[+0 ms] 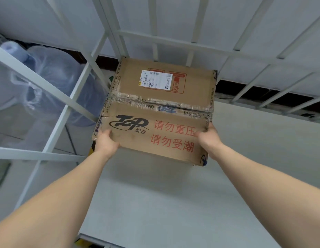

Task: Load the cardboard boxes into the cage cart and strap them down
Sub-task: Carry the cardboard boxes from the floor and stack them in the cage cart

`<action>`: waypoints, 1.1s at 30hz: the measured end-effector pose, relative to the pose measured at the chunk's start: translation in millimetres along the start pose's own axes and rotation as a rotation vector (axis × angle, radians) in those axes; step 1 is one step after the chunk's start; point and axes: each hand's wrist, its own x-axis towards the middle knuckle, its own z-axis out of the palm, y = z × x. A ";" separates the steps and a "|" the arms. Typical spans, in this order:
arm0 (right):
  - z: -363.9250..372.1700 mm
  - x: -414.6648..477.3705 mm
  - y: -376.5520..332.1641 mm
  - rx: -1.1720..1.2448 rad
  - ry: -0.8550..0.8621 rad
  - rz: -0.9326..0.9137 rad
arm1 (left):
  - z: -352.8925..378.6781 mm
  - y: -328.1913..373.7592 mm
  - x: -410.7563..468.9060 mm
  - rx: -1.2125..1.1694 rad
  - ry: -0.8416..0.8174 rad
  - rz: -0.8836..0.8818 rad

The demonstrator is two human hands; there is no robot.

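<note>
A brown cardboard box (161,111) with a black logo, red printed characters and a white shipping label sits in the far left corner of the cage cart, on its grey floor (173,203). My left hand (106,141) grips the box's near left corner, thumb on top. My right hand (209,138) grips the near right corner, thumb on the top face. The box's top seam is taped and worn. The undersides of my fingers are hidden behind the box edges.
White metal cage bars (78,86) rise on the left and the back wall of bars (191,49) stands behind the box. Clear plastic bags and large water bottles (48,77) lie outside the left bars. The cart floor stretches bare to the right and toward me.
</note>
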 end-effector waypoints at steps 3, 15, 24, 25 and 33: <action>-0.8 -22.4 -19.1 -0.216 0.038 -0.106 | -11.2 22.6 -21.3 0.043 -0.007 0.086; -111.2 -197.0 -162.4 -0.907 0.161 -0.800 | -125.7 197.2 -188.7 0.358 0.150 0.791; -306.9 -381.9 -228.3 -1.127 0.497 -1.091 | -234.4 308.4 -417.7 0.447 0.507 1.141; -329.5 -403.3 -228.6 -1.143 0.526 -1.093 | -241.0 317.6 -445.6 0.469 0.540 1.158; -486.6 -548.4 -188.2 -1.144 0.724 -1.134 | -254.7 373.3 -657.4 0.643 0.797 1.246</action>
